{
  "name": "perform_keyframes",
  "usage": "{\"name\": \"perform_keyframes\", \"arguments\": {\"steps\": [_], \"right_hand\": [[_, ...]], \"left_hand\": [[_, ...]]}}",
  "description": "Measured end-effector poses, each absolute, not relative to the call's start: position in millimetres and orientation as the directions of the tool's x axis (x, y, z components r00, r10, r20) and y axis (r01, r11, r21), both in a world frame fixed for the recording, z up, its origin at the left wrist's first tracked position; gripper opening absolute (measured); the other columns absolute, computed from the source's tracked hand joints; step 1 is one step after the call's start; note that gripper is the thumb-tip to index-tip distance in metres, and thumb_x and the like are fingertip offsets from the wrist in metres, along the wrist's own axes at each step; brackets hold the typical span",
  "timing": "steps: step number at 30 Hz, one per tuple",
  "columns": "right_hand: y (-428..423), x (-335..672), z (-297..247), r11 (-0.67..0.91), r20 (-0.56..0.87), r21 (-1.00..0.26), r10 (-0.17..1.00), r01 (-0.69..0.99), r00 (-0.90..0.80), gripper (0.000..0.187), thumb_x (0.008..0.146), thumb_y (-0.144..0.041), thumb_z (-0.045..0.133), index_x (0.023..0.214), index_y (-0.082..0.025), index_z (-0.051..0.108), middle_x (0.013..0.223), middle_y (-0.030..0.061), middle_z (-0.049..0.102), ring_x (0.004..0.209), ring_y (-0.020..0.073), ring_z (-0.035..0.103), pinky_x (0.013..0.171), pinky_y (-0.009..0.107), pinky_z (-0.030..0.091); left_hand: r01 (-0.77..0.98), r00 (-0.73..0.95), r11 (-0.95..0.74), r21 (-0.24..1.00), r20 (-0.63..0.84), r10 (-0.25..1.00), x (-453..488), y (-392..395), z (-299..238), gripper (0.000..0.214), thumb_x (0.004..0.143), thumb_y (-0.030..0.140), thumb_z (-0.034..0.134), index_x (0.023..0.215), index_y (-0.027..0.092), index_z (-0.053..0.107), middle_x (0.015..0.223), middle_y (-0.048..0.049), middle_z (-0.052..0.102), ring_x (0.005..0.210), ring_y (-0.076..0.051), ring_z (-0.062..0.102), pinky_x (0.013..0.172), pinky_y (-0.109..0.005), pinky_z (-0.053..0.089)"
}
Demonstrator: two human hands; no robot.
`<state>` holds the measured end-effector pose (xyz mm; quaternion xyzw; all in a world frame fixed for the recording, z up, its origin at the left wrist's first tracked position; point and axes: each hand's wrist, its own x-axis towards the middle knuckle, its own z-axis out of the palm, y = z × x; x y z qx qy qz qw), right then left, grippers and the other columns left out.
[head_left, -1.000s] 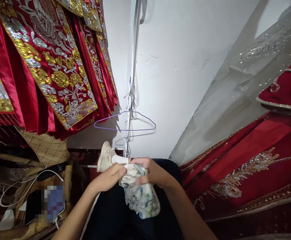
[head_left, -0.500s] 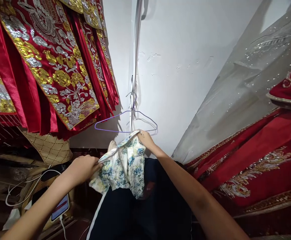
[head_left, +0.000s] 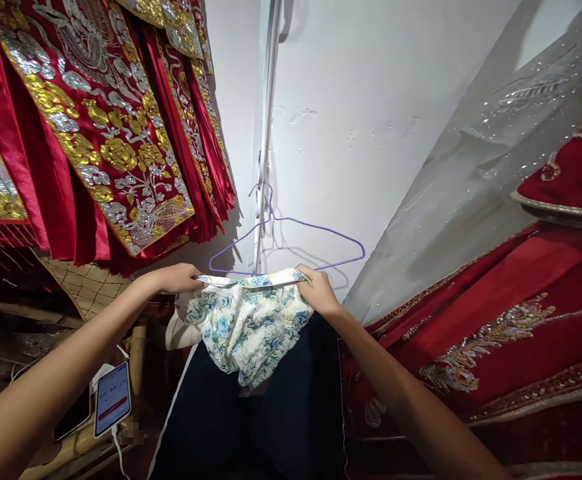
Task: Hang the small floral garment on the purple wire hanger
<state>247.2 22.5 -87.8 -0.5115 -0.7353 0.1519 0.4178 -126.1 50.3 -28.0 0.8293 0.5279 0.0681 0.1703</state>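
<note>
A white cloth with a blue and green flower print (head_left: 245, 320) is stretched between my two hands above my lap in dark trousers (head_left: 261, 413). My left hand (head_left: 178, 277) grips its left top corner and my right hand (head_left: 315, 289) grips its right top corner, both closed. Just behind the cloth's top edge a purple wire hanger (head_left: 291, 230) hangs from a thin pole (head_left: 265, 127) against the white wall, tilted down to the right.
Red robes with gold and silver embroidery (head_left: 91, 127) hang at the upper left. A grey sequinned garment (head_left: 475, 173) and more red embroidered fabric (head_left: 495, 333) fill the right. A lit phone (head_left: 113, 398) on a charging cable lies at the lower left.
My hands have pulled the bunched cloth apart and raised it, so its top edge is now spread level just below the hanger. The hanger has swung to the right.
</note>
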Motion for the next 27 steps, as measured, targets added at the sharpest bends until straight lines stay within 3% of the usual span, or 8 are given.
{"name": "perform_keyframes", "arguments": {"steps": [3,8,12,16,19,21,24,27], "right_hand": [[19.2,242.1,-88.0,0.442,0.444,-0.69,0.884,0.573,-0.148,0.008,0.072,-0.017,0.046,0.07,-0.02,0.054,0.058,-0.0045,0.044,0.057,0.0123,0.041,0.054,0.023,0.03],[11.7,229.0,-82.4,0.434,0.384,-0.737,0.9,0.518,-0.209,0.015,0.076,-0.02,0.047,0.073,-0.02,0.062,0.057,-0.0042,0.047,0.054,0.0123,0.043,0.051,0.023,0.03],[3.9,234.5,-71.7,0.508,0.437,-0.725,0.861,0.465,-0.26,0.04,0.074,-0.016,0.048,0.102,-0.022,0.075,0.085,0.0013,0.07,0.078,0.0185,0.062,0.071,0.026,0.047],[8.2,262.8,-60.6,0.443,0.559,-0.694,0.829,0.567,0.037,0.081,0.07,-0.015,0.056,0.149,-0.023,0.044,0.082,0.0012,0.07,0.076,0.0203,0.064,0.078,0.032,0.051],[21.1,281.6,-53.2,0.338,0.595,-0.696,0.766,0.633,0.245,0.106,0.066,-0.021,0.067,0.159,-0.017,0.017,0.077,-0.0007,0.066,0.072,0.0211,0.063,0.073,0.033,0.051],[29.5,290.0,-47.4,0.286,0.559,-0.693,0.793,0.662,0.243,0.101,0.065,-0.026,0.071,0.155,-0.013,0.029,0.075,0.0004,0.066,0.071,0.0215,0.062,0.069,0.032,0.05],[35.1,301.3,-33.3,0.282,0.476,-0.712,0.867,0.643,0.148,0.054,0.066,-0.032,0.072,0.117,-0.012,0.07,0.073,0.0038,0.067,0.07,0.0211,0.062,0.063,0.03,0.047],[31.7,312.7,-12.2,0.264,0.285,-0.843,0.958,0.469,-0.027,0.026,0.065,-0.039,0.078,0.072,-0.014,0.071,0.066,0.0044,0.066,0.063,0.0195,0.06,0.055,0.028,0.044]], "left_hand": [[0.836,0.432,-0.409,0.366,0.02,0.901,-124.0,54.9,-28.1,0.025,0.077,0.042,0.055,0.072,0.02,0.065,0.075,-0.0049,0.07,0.072,-0.023,0.064,0.066,-0.029,0.046],[0.668,0.444,-0.634,0.39,0.475,0.76,-102.8,47.7,-17.1,0.029,0.09,0.032,0.045,0.112,0.018,0.058,0.108,-0.0087,0.069,0.096,-0.023,0.065,0.087,-0.032,0.048],[0.646,0.403,-0.646,0.407,0.537,0.741,-89.1,50.9,-15.0,0.04,0.091,0.025,0.044,0.129,0.018,0.054,0.117,-0.0099,0.07,0.103,-0.023,0.067,0.089,-0.032,0.05],[0.672,0.415,-0.653,0.35,0.552,0.723,-88.7,57.4,-18.2,0.033,0.092,0.021,0.043,0.118,0.017,0.062,0.116,-0.0103,0.07,0.104,-0.025,0.067,0.093,-0.035,0.049],[0.686,0.441,-0.668,0.289,0.566,0.697,-87.0,59.5,-19.5,0.031,0.092,0.019,0.042,0.116,0.018,0.061,0.112,-0.011,0.067,0.103,-0.025,0.064,0.092,-0.036,0.049],[0.695,0.455,-0.673,0.253,0.571,0.684,-85.5,59.6,-19.2,0.03,0.093,0.02,0.041,0.115,0.018,0.061,0.108,-0.011,0.063,0.099,-0.024,0.062,0.09,-0.036,0.049],[0.738,0.395,-0.632,0.236,0.608,0.688,-89.3,59.9,-17.9,0.026,0.095,0.027,0.041,0.108,0.019,0.062,0.106,-0.0106,0.056,0.1,-0.024,0.058,0.093,-0.037,0.047],[0.768,0.255,-0.527,0.362,0.583,0.771,-99.2,63.7,-17.4,0.03,0.097,0.04,0.042,0.109,0.02,0.06,0.103,-0.0083,0.06,0.097,-0.023,0.059,0.091,-0.035,0.046]]}}
